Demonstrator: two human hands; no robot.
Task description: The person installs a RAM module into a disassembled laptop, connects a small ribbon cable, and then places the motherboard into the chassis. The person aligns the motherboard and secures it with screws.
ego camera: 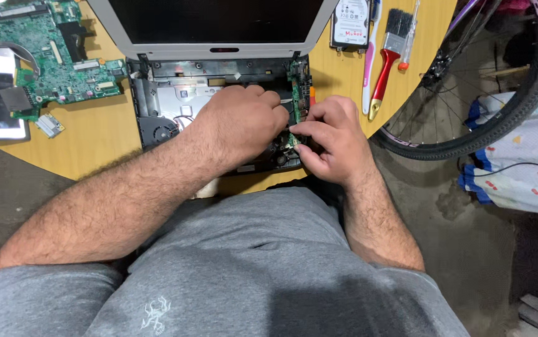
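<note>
Hands work inside an opened laptop point(175, 100) on a round wooden table point(100, 134). Left hand point(241, 122) rests curled on the chassis, grip unclear. Right hand point(331, 137) pinches a small green board point(298, 84) at the chassis's right edge.
</note>
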